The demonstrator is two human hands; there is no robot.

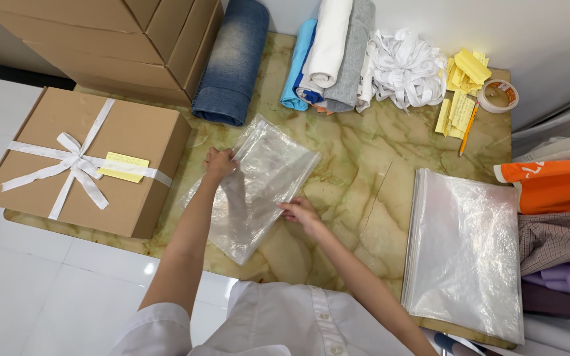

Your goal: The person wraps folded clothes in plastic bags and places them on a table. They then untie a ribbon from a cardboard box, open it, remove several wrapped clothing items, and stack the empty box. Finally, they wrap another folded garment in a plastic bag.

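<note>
Both hands on a clear plastic bag (258, 188) lying flat and angled in the middle of the marbled surface (357, 165). Left hand (220, 163) at the bag's upper left edge, fingers curled and pinching the plastic. Right hand (300, 211) at the bag's lower right edge, fingers bent together and gripping that edge. Bag looks empty, see-through, a bit crinkled.

Left of the bag: brown cardboard box (87, 161) tied with a white ribbon (74, 161), a yellow note (124, 166) stuck on top; box just beside the bag's left edge. Behind it, stacked plain cardboard boxes (113, 39). Along the back of the surface: rolled denim (232, 59), then a bundle of rolled clothes in blue, white and grey (328, 56), then a heap of white ribbon strips (404, 69). Further right: yellow notes (462, 82), a pencil (468, 128) and a tape roll (498, 95) near the corner.

Right side: stack of clear plastic bags (463, 250), well apart from the held bag. Past it, folded clothes, orange one (552, 184) on top, checked and purple ones below. White sleeves of the person at the bottom edge.
</note>
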